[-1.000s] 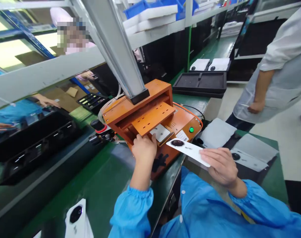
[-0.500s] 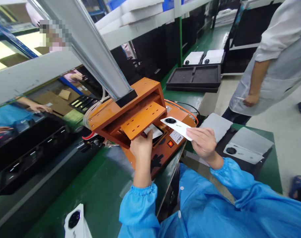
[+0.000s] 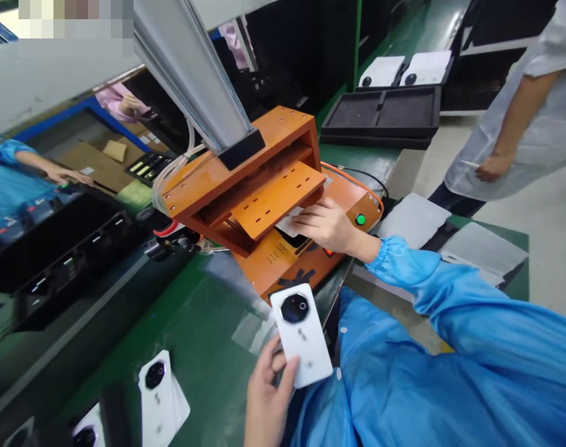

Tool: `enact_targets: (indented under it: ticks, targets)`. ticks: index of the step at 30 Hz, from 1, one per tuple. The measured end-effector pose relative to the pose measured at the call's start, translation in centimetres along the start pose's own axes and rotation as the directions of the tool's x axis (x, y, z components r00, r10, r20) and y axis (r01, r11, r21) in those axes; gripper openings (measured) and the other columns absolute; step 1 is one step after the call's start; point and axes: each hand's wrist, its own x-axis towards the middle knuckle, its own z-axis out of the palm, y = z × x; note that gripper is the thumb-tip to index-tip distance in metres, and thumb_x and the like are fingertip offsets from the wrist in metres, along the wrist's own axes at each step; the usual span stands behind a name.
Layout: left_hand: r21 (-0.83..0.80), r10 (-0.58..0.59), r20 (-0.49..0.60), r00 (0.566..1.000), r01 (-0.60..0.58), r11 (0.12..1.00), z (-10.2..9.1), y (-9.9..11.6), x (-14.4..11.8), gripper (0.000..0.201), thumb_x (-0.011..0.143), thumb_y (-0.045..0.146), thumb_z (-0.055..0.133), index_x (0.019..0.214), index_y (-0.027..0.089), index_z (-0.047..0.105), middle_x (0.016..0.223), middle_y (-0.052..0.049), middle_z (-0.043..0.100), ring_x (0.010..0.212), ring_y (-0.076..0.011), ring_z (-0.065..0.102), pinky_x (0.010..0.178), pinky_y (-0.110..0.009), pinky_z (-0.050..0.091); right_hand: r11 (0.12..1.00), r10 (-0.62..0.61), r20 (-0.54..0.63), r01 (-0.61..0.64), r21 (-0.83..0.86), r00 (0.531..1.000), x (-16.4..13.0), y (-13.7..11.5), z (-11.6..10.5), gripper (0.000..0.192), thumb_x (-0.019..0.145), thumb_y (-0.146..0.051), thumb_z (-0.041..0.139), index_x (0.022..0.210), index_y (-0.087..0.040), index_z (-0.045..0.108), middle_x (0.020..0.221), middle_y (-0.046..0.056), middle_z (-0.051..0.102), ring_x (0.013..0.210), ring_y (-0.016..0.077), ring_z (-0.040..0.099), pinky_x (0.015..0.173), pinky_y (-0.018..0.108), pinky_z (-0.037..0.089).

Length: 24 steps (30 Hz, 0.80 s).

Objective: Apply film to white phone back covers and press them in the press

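Note:
My left hand [image 3: 274,379] grips a white phone [image 3: 305,347] with a round black camera ring, held over the table's near edge. Under the raised orange plate [image 3: 280,200] of a press [image 3: 238,171], my right hand [image 3: 327,226] has its fingers closed on another white phone [image 3: 289,222] in the press bed. Those fingers partly hide that phone. At the lower left, overlapping white phones [image 3: 159,397] lie on the green table [image 3: 208,354], and one more white phone [image 3: 89,428] is cut by the frame edge.
A silver cylinder [image 3: 194,74] rises from the press. Black trays [image 3: 380,115] and wrapped phones [image 3: 425,67] stand behind it. White sheets [image 3: 415,214] lie at the right. A person in a white apron [image 3: 520,136] stands there; another person's hand [image 3: 68,177] works at the left.
My left hand has come out of the press and moved toward me with a white phone. My right hand has carried its white phone left, in under the orange plate. The view has shifted.

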Motion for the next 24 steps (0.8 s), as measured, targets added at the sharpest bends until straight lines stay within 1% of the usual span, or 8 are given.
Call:
enact_targets:
  ticks: [4, 11, 14, 16, 19, 21, 22, 24]
  targets:
    - [0.060, 0.029, 0.012, 1.000, -0.029, 0.998, 0.4, -2.2, -1.1, 0.046, 0.080, 0.051, 0.076, 0.110, 0.017, 0.069, 0.104, -0.011, 0.077, 0.100, -0.0276, 0.073, 0.084, -0.033, 0.060, 1.000, 0.001, 0.189, -0.004, 0.013, 0.982, 1.0, -0.5, 0.2, 0.026, 0.105, -0.022, 0.045, 0.108, -0.021, 0.071, 0.109, 0.002, 0.078, 0.095, 0.0192, 0.062, 0.081, 0.039, 0.036]
    - [0.194, 0.157, 0.091, 0.983, -0.172, 0.966, 0.3, -2.6, -1.2, 0.035, 0.096, 0.051, 0.055, 0.103, 0.019, 0.067, 0.081, -0.004, 0.072, 0.064, -0.0159, 0.063, 0.057, -0.024, 0.048, 0.983, 0.100, 0.462, -0.160, 0.092, 0.881, 2.2, -0.3, -1.2, 0.020, 0.100, -0.027, 0.055, 0.104, -0.023, 0.075, 0.107, 0.002, 0.077, 0.101, 0.0224, 0.065, 0.089, 0.040, 0.037]
    - [0.412, 0.348, 0.148, 0.926, -0.378, 0.829, 0.8, -1.7, -0.1, 0.028, 0.101, 0.040, 0.047, 0.094, 0.020, 0.066, 0.082, -0.004, 0.070, 0.072, -0.0175, 0.064, 0.068, -0.029, 0.049, 0.961, 0.086, 0.538, -0.212, 0.177, 0.839, 2.9, -0.1, -1.9, 0.020, 0.095, -0.035, 0.064, 0.107, -0.023, 0.075, 0.117, 0.005, 0.075, 0.108, 0.0244, 0.066, 0.095, 0.042, 0.037]
    - [0.524, 0.489, 0.249, 0.836, -0.541, 0.658, 1.6, -0.8, 1.0, 0.024, 0.101, 0.030, 0.044, 0.095, 0.021, 0.066, 0.094, -0.007, 0.072, 0.089, -0.0209, 0.066, 0.083, -0.035, 0.048, 0.946, 0.090, 0.548, -0.244, 0.215, 0.832, 2.9, -0.4, -2.3, 0.030, 0.094, -0.042, 0.066, 0.113, -0.020, 0.074, 0.124, 0.009, 0.073, 0.113, 0.0264, 0.065, 0.100, 0.044, 0.037]
    - [0.636, 0.626, 0.350, 0.697, -0.667, 0.387, 3.2, 0.6, 3.0, 0.019, 0.099, 0.021, 0.046, 0.096, 0.022, 0.065, 0.126, -0.009, 0.070, 0.118, -0.0263, 0.059, 0.098, -0.044, 0.040, 0.930, 0.158, 0.442, -0.284, 0.235, 0.883, 1.1, -1.7, -3.4, 0.036, 0.098, -0.042, 0.059, 0.123, -0.018, 0.069, 0.131, 0.013, 0.068, 0.123, 0.0276, 0.061, 0.107, 0.048, 0.035]
    - [0.713, 0.689, 0.351, 0.634, -0.658, 0.242, 4.2, 1.1, 4.0, 0.017, 0.097, 0.018, 0.049, 0.092, 0.023, 0.064, 0.145, -0.008, 0.061, 0.133, -0.0304, 0.050, 0.103, -0.049, 0.033, 0.895, 0.354, 0.255, -0.405, 0.187, 0.900, -1.7, -2.8, -4.2, 0.035, 0.101, -0.036, 0.053, 0.129, -0.020, 0.065, 0.134, 0.012, 0.065, 0.125, 0.0267, 0.058, 0.109, 0.049, 0.036]
    - [0.746, 0.712, 0.339, 0.614, -0.637, 0.195, 4.5, 1.2, 4.4, 0.016, 0.096, 0.017, 0.050, 0.089, 0.023, 0.064, 0.150, -0.007, 0.056, 0.138, -0.0321, 0.047, 0.104, -0.051, 0.030, 0.852, 0.485, 0.134, -0.501, 0.152, 0.864, -3.5, -3.3, -4.7, 0.034, 0.101, -0.034, 0.051, 0.130, -0.022, 0.064, 0.132, 0.012, 0.065, 0.123, 0.0261, 0.059, 0.107, 0.048, 0.039]
    - [0.786, 0.744, 0.314, 0.590, -0.601, 0.144, 4.9, 1.1, 4.9, 0.016, 0.095, 0.018, 0.052, 0.087, 0.022, 0.065, 0.155, -0.007, 0.051, 0.141, -0.0335, 0.044, 0.105, -0.052, 0.027, 0.729, 0.684, -0.058, -0.678, 0.089, 0.728, -7.5, -4.0, -5.4, 0.034, 0.101, -0.028, 0.048, 0.132, -0.022, 0.063, 0.119, 0.012, 0.065, 0.111, 0.0255, 0.060, 0.098, 0.046, 0.046]
